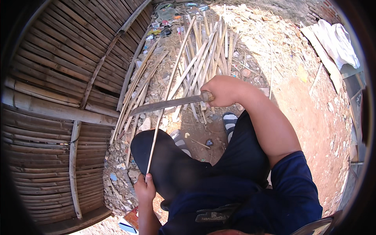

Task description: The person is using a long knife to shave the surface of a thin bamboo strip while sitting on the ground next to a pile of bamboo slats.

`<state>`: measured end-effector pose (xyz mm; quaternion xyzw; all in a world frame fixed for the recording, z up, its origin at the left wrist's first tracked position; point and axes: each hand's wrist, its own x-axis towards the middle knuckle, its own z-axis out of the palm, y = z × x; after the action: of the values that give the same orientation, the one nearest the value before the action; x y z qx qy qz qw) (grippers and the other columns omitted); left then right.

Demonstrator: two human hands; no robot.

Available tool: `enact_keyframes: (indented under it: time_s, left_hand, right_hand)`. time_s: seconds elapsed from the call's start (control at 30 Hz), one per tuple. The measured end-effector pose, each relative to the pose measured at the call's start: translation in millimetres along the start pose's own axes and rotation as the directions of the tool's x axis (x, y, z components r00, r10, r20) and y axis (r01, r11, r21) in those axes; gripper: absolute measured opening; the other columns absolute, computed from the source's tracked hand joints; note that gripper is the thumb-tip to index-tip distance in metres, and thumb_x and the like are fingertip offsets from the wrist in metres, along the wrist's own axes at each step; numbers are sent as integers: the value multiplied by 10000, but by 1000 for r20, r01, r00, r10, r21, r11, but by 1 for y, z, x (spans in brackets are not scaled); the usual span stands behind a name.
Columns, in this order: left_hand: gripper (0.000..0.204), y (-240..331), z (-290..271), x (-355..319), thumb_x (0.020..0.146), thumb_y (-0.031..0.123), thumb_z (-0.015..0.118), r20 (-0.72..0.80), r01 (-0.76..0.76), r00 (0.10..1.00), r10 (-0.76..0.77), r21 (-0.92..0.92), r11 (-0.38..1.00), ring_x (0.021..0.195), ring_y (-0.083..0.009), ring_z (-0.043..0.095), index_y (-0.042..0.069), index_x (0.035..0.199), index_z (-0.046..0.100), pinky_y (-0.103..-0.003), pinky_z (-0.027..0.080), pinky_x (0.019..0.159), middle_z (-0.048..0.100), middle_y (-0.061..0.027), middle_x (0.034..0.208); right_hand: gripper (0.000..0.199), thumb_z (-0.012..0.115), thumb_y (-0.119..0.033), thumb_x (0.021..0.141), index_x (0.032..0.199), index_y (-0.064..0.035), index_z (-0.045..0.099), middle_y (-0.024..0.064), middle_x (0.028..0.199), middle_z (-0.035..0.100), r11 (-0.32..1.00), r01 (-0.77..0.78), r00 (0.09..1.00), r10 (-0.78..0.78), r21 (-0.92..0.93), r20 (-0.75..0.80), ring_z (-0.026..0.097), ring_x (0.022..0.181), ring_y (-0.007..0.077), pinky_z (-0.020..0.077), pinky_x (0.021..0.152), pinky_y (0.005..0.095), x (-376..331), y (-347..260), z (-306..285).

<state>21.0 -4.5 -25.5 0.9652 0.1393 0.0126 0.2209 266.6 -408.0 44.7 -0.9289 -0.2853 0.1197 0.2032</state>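
Observation:
My right hand (223, 91) is closed round the wooden handle of a machete (168, 104), whose long dark blade points left. Beside my left knee, my left hand (145, 188) grips the near end of a long thin bamboo strip (157, 129). The strip slants away over my left thigh toward the far pile, and the blade crosses it about midway. Whether blade and strip touch, I cannot tell. Past my feet lies a loose heap of pale split bamboo strips (209, 51).
A bamboo-slat wall (58, 51) with poles rises close on my left. More strips (135, 92) lie along its foot. Wood chips and litter cover the ground (297, 102). At the far right, white cloth (337, 41) hangs by a board (323, 58). My sandalled feet are between.

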Motion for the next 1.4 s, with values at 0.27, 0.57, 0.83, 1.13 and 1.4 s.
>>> enact_keyframes:
  time_s: [0.27,0.57,0.83,1.13,1.4]
  left_hand:
    - [615,0,5,-3,1008,560,459,-47,-17,999,21,98,995,682,-509,618,-14,801,532,-546,448,600,591,-265,648]
    - [642,6,2,-2,997,593,459,-31,-21,999,23,70,997,685,-501,637,-12,802,555,-543,469,608,609,-261,648]
    - [680,3,3,-5,986,625,441,-47,22,999,-16,120,992,701,-511,637,-22,816,564,-566,474,635,617,-278,668]
    - [673,5,3,-4,985,622,445,-44,7,999,0,139,990,696,-520,629,-17,807,555,-575,468,633,614,-286,675]
    - [663,4,8,-7,990,610,448,-93,-1,995,18,178,984,676,-514,627,-15,796,548,-573,467,614,604,-277,649]
  right_hand:
    - [489,784,-301,795,1213,-66,690,208,1062,715,974,-225,969,219,38,114,678,1043,365,535,912,439,-1,16,-31]
    - [386,779,-304,785,1054,-36,707,224,925,706,995,-94,994,95,22,-50,677,919,410,528,835,474,-4,13,-11]
    - [375,792,-310,776,1052,-68,718,186,932,720,999,-28,997,26,33,67,687,927,384,524,817,466,-1,8,-15]
    - [402,782,-294,794,1052,1,689,233,951,714,957,-236,970,242,170,-11,689,930,384,531,824,453,-4,23,-27]
    - [407,793,-351,768,1043,-62,712,202,910,708,986,166,976,-167,20,141,681,927,390,525,795,472,10,-7,14]
